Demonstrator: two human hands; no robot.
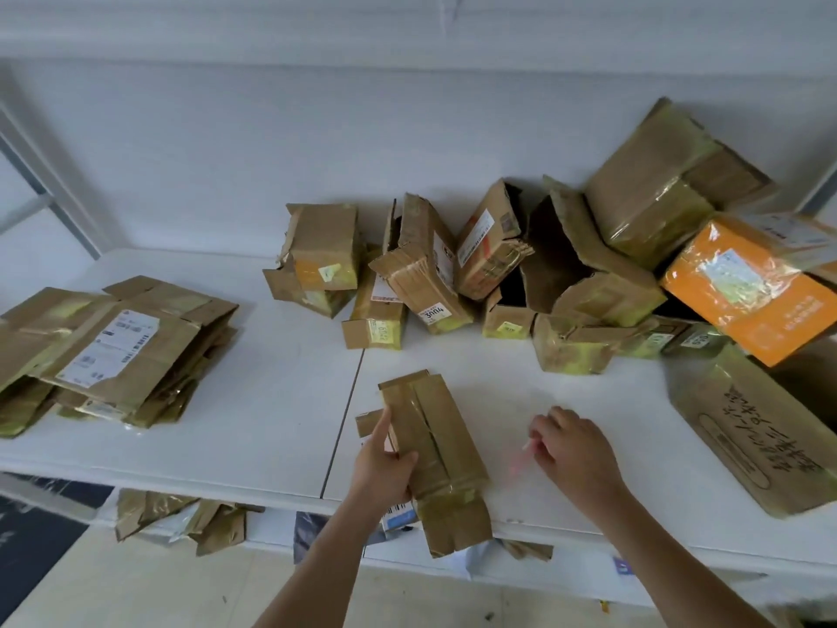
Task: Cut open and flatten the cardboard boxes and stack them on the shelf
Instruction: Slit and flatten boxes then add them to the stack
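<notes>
So on the left of the white table there's a stack of flattened boxes. Near the front edge the left hand has its grip around a taped box lying flat. The right hand is pinching something small and blurry, can't tell what. Unflattened boxes are piled behind.

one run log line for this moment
left hand grips taped brown cardboard box | right hand holds small pink cutter | flattened cardboard stack on white table
</notes>
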